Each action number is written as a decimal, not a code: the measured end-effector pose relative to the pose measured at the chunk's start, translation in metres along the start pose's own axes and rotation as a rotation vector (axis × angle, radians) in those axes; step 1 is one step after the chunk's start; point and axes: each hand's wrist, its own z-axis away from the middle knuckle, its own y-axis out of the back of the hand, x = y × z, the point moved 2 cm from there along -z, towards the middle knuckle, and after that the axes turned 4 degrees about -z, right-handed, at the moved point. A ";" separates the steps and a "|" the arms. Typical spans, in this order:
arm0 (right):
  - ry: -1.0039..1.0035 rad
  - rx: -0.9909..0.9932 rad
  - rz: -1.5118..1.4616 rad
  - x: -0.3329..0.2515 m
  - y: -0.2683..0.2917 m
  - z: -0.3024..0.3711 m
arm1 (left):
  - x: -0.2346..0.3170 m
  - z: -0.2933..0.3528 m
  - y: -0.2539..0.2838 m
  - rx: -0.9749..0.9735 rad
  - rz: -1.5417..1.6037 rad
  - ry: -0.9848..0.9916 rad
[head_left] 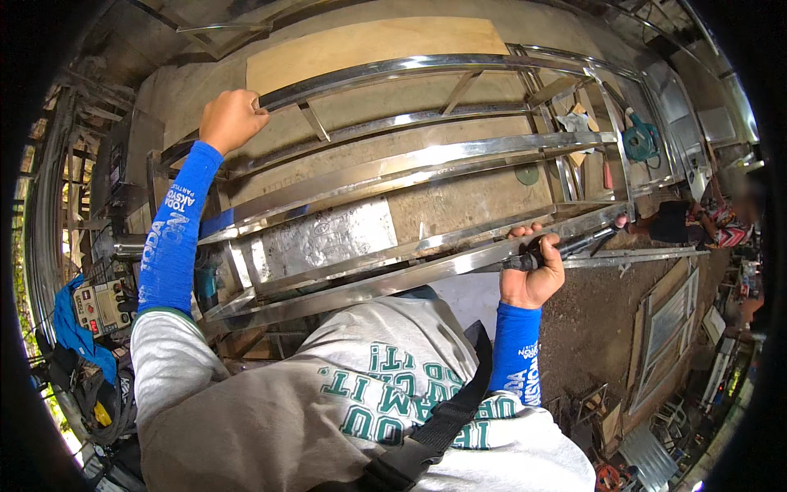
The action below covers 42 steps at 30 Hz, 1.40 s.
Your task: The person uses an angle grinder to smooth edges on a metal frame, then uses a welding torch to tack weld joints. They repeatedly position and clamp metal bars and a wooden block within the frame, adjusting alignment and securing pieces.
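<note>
A long frame of shiny square metal tubes [426, 156] stretches across in front of me, with several rails running left to right. My left hand [234, 123] is closed at the left part of its farthest rail, fingers curled over the tube. At the near rail [393, 280], toward its right part, is my right hand [533, 275]. It is closed around a dark, rod-shaped tool [586, 242] whose black end shows at the palm; its exact kind I cannot tell. Fingertips of that hand show just beyond the near rail, and whether they also grip the tube is unclear.
A plywood sheet [377, 47] lies past the frame. To the right are a teal power tool [640, 141] and a person [697, 223]. A control box with knobs [104, 307] stands at left, near a blue cloth [82, 340]. A framed panel [666, 332] lies on the ground.
</note>
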 end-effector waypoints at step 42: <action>0.009 -0.254 1.123 0.149 -0.100 0.056 | -0.113 0.310 -0.052 0.205 1.878 0.592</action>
